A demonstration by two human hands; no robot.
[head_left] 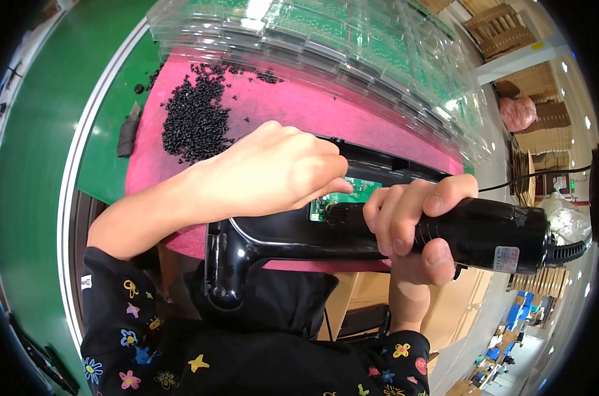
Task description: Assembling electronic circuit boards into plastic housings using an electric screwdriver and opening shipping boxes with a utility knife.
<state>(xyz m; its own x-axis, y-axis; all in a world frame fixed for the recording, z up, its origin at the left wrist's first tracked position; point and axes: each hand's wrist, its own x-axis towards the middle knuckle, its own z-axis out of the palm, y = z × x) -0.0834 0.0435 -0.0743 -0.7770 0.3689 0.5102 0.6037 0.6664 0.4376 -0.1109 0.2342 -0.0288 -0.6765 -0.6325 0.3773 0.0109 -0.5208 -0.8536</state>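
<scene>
Right hand (pixel 410 214) clamps the corded tool (pixel 491 228); left hand (pixel 283 168) curls by the board (pixel 364 189), its hold unclear. Board sits in the open case (pixel 280 231); work seems unfinished.

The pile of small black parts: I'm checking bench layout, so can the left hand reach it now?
Probably yes: the pile lies open on the pink mat near the left hand, with nothing visible between them. Whether that hand is empty is hidden.

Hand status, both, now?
Left hand: fingers curled by the green circuit board; whether it holds anything can't be told.
Right hand: closed, holding the black corded tool.
</scene>
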